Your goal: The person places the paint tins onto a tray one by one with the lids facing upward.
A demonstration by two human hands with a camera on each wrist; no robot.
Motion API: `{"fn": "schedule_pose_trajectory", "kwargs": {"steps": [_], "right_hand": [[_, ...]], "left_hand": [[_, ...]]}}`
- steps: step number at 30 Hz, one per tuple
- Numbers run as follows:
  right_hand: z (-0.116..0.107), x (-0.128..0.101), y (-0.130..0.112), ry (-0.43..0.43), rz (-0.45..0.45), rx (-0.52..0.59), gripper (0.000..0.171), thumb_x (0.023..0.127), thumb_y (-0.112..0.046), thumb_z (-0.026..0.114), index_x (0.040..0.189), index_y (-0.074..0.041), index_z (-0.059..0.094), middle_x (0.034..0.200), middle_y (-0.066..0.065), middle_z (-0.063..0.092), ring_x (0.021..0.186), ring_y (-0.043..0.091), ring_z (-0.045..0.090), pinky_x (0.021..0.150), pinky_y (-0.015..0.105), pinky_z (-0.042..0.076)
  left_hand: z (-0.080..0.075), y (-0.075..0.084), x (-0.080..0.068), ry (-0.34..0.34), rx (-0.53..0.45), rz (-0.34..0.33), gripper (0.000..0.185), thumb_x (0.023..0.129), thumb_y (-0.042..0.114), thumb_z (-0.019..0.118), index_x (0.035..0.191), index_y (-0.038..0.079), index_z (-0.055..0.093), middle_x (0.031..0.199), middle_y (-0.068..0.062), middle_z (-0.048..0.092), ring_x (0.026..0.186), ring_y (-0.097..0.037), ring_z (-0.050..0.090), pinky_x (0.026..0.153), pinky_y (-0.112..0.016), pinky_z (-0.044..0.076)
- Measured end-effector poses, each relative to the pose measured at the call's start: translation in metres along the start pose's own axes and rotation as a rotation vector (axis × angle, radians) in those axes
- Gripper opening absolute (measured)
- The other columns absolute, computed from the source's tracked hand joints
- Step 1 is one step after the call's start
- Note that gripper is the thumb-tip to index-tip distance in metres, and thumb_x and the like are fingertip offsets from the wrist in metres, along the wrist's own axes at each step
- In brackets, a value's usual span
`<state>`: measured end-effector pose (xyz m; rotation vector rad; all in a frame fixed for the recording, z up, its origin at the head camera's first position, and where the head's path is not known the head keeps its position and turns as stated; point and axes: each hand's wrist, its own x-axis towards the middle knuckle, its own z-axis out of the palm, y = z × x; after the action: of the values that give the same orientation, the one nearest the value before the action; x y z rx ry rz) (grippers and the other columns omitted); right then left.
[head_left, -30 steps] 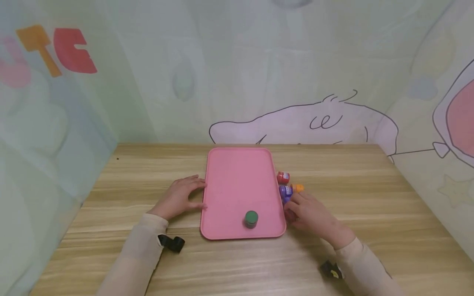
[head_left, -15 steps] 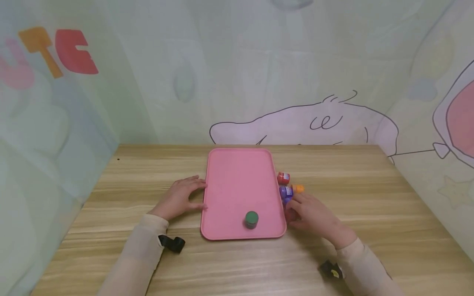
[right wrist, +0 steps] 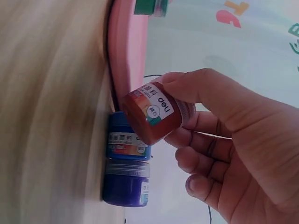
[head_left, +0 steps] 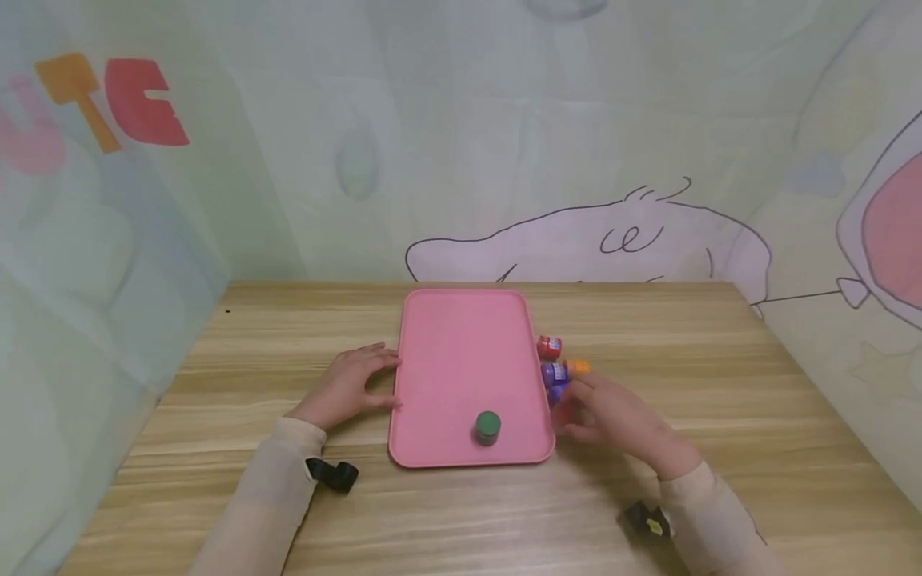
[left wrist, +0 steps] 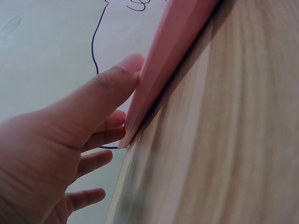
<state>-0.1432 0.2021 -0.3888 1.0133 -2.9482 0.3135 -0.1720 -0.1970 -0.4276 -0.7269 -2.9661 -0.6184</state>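
Hands first: right hand (head_left: 612,416) sits just off the right edge of the pink tray (head_left: 461,352), near its front corner, fingers and thumb curled round a small red-brown paint jar (right wrist: 152,116) with a white label; the jar is tilted and lifted off the desk (head_left: 720,416), close against the tray's rim in the right wrist view. Left hand (head_left: 346,384) lies on the desk at the tray's left edge, fingers fairly straight and spread, thumb (left wrist: 117,81) pressed against the tray's side wall, nothing gripped. Tray lies lengthwise in the middle of the desk, long sides running away from the person. On the tray, near its front edge and a little right of centre, stands a green-lidded jar (head_left: 487,426), upright. Beside the tray's right edge, farther back than the right hand, a small cluster of jars stands on the desk: a red jar (head_left: 549,346) farthest back, a purple jar (head_left: 553,373) touching or nearly touching the rim, an orange jar (head_left: 579,366) just to the right of the purple one. Right wrist view shows two blue-purple jars (right wrist: 127,140) lying against the tray's rim, just beside the held jar. Black wrist straps (head_left: 333,474) show on both sleeves.
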Motion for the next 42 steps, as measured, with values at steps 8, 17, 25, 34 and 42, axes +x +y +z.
{"fn": "schedule_pose_trajectory", "kwargs": {"steps": [8,17,25,34,42], "right_hand": [[0.003,0.002,0.000,0.040,-0.010,0.047,0.028,0.076,-0.028,0.080,0.096,-0.015,0.064,0.090,-0.007,0.064,0.083,0.006,0.059,0.075,0.026,0.057],[0.007,0.005,-0.002,0.154,0.009,0.090,0.024,0.075,-0.022,0.079,0.091,-0.015,0.062,0.085,-0.007,0.061,0.078,0.008,0.058,0.071,0.025,0.056],[0.010,0.012,-0.005,0.167,-0.023,0.128,0.027,0.074,-0.022,0.081,0.093,-0.013,0.064,0.085,-0.006,0.064,0.078,0.011,0.060,0.070,0.025,0.055],[0.010,0.020,-0.011,0.158,-0.007,0.160,0.030,0.075,-0.026,0.080,0.095,-0.011,0.065,0.082,-0.006,0.058,0.074,0.008,0.049,0.062,0.018,0.046],[0.014,0.027,-0.016,0.149,-0.005,0.194,0.029,0.078,-0.024,0.079,0.099,-0.011,0.065,0.089,-0.004,0.062,0.080,0.012,0.055,0.070,0.023,0.051]], "left_hand": [[0.001,-0.002,-0.002,0.002,-0.002,-0.002,0.067,0.077,0.045,0.076,0.130,0.008,0.060,0.138,-0.010,0.058,0.137,-0.034,0.042,0.115,-0.056,0.033],[0.001,-0.002,-0.003,0.004,0.010,0.005,0.067,0.077,0.046,0.076,0.130,0.008,0.060,0.137,-0.010,0.058,0.137,-0.034,0.043,0.114,-0.056,0.033],[0.001,-0.002,-0.001,0.005,0.011,0.007,0.067,0.077,0.046,0.076,0.130,0.009,0.060,0.137,-0.010,0.058,0.137,-0.034,0.042,0.114,-0.056,0.033],[0.000,-0.001,0.000,-0.002,0.006,0.002,0.067,0.077,0.046,0.076,0.130,0.009,0.059,0.139,-0.010,0.057,0.137,-0.034,0.042,0.114,-0.056,0.033],[0.000,-0.001,-0.002,0.004,-0.008,0.001,0.066,0.078,0.044,0.076,0.130,0.008,0.060,0.138,-0.010,0.057,0.137,-0.033,0.043,0.113,-0.056,0.033]]}}
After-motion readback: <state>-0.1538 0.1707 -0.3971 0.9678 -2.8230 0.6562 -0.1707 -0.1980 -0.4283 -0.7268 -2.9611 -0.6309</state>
